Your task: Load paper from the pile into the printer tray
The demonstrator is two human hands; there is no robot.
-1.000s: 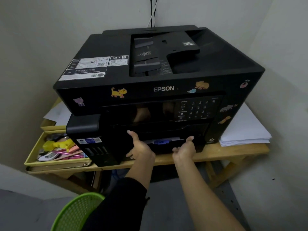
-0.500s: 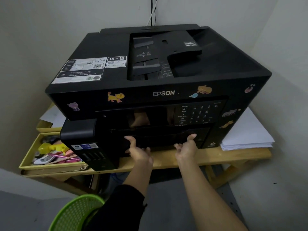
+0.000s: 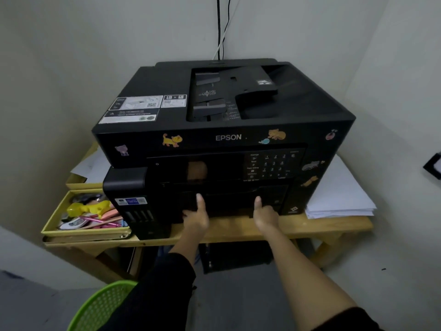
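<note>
While the paper pile [image 3: 338, 199] lies untouched on the bench [image 3: 310, 225] right of the printer [image 3: 226, 139], the left hand [image 3: 195, 217] and right hand [image 3: 266, 215] curl their fingers under its closed tray [image 3: 229, 201], thumbs up, so loading seems barely begun.

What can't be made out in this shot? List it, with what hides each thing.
- Fingertips of the left hand and right hand: tucked under the dark tray front of the printer, head view; their grip can't be judged.
- Paper inside the tray: hidden by the closed front.
- Keypad labels: too small and dim.
- Near edge of the paper pile: partly behind the printer's right corner.
- Green basket: cut off by the bottom edge.
</note>
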